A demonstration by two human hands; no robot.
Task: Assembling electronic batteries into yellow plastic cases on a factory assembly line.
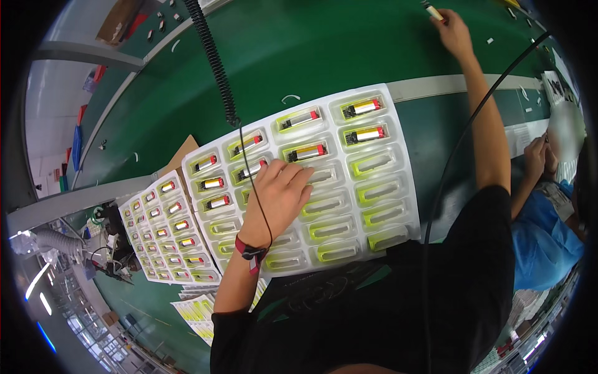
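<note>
My right hand (456,36) is stretched out over the far right of the green bench, fingers closed on a small battery cell (432,10) with a pale and yellow body. Over the middle of a white moulded plastic tray (403,187) is my left hand (277,198), its wrist in a dark watch with a red strap. The left fingers are bent down and close together; whatever lies under them is hidden. Battery cells with red and black ends, such as one (364,134) at the right, lie in the tray's far pockets. Near pockets (380,215) show only yellow-green bottoms.
A second tray (205,274) filled with cells adjoins on the left, with more trays (199,311) below it. A coiled black cable (215,62) hangs over the bench (324,43). Another cable (455,137) crosses my right side. A person in blue (545,243) works at the right.
</note>
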